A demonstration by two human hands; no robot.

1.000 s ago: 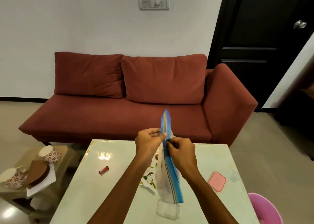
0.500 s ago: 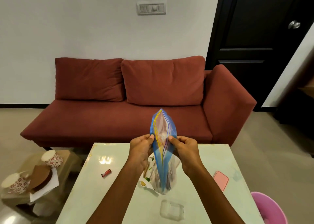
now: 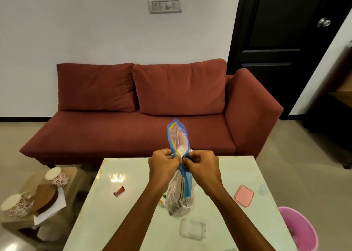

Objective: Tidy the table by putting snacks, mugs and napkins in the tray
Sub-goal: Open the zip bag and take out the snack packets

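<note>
A clear zip bag (image 3: 179,193) with a blue and yellow seal strip stands upright above the pale green table (image 3: 133,212), dark contents at its bottom. My left hand (image 3: 163,163) and my right hand (image 3: 202,165) pinch its top edge from either side, pressed close together. A small red snack wrapper (image 3: 119,191) lies on the table to the left. Two floral mugs (image 3: 57,177) (image 3: 16,206) sit on a low side stool (image 3: 74,182) at the far left, with a brown tray (image 3: 44,198) and white napkins (image 3: 50,211) between them.
A pink lid (image 3: 244,195) lies on the table's right side and a clear plastic container (image 3: 192,230) near the front edge. A pink bin (image 3: 299,229) stands on the floor at right. A red sofa (image 3: 133,132) sits behind the table.
The bag's mouth, held wide half a second ago, is now pinched nearly together between my hands. The upper part of the seal still gapes.
</note>
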